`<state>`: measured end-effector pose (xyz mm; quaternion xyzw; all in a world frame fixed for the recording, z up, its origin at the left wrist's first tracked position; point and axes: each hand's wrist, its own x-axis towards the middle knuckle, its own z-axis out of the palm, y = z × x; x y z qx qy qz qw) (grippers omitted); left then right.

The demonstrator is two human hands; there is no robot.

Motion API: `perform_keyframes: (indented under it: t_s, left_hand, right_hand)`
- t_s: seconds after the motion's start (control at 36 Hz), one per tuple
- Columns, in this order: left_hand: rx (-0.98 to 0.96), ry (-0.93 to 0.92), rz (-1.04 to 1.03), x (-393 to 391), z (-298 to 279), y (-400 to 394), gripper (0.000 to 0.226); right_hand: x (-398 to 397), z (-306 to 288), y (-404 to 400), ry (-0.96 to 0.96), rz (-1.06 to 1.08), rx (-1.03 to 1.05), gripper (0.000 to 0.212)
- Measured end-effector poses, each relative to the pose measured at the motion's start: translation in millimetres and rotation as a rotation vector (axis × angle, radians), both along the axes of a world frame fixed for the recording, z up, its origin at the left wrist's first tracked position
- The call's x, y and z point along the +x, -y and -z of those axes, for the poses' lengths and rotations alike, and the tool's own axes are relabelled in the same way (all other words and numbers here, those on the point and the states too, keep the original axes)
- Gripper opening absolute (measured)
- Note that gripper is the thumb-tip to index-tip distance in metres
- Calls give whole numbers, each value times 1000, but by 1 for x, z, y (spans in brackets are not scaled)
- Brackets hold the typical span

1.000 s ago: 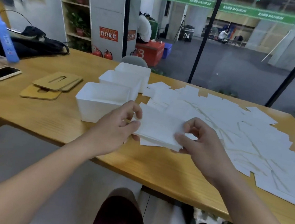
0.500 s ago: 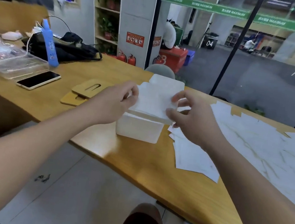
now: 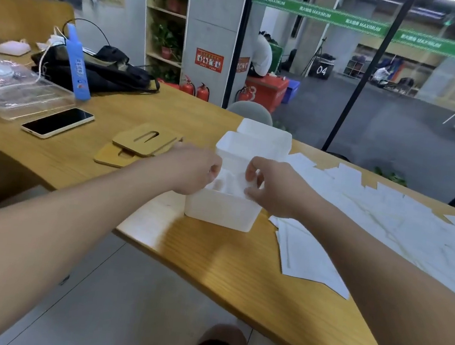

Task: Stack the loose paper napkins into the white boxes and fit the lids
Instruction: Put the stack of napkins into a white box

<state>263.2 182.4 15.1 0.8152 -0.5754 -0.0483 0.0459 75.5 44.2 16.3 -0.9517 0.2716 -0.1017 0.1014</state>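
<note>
both hands are down in the mouth of the nearest box, which sits at the front edge of the desk: the left hand and right hand each have fingers curled, pinching a wad of napkins partly inside it. two more boxes stand in a row behind it toward the far edge, the wooden lids lie stacked just left, and loose napkins cover the desk's right side. a phone lies toward the left end.
</note>
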Motion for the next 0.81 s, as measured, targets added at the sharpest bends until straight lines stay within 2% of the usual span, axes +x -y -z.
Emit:
perform_keyframes:
  t_s: [0.14, 0.28, 0.33, 0.39, 0.44, 0.53, 0.58, 0.67, 0.72, 0.81]
  left_hand:
    - [125, -60, 17, 5, -6, 2, 29]
    - [244, -71, 30, 3, -14, 4, 27]
    - [265, -64, 36, 3, -15, 5, 24]
    - [273, -34, 28, 4, -15, 6, 23]
    - [279, 21, 19, 3, -14, 6, 25]
    - [212, 241, 36, 0, -15, 6, 28]
    - [93, 283, 66, 0, -15, 8, 27]
    - [9, 110, 143, 6, -11, 11, 19]
    - [77, -14, 179, 11, -7, 9, 30]
    - [133, -113, 163, 15, -1, 8, 37]
  right_hand:
    - [-2, 4, 4, 11, 22, -28, 31]
    - [-4, 1, 8, 47, 6, -401, 45]
    - [-5, 0, 9, 65, -32, -319, 42]
    - [-4, 0, 9, 66, -45, -92, 37]
    - [-3, 0, 11, 33, -31, 47, 33]
    - [4, -2, 17, -30, -50, 70, 32]
    - [8, -2, 19, -64, -82, 82, 35]
    - [10, 1, 21, -37, -85, 126, 49]
    - [7, 2, 23, 18, -70, 104, 57]
    - [3, 2, 22, 9, -76, 22, 52]
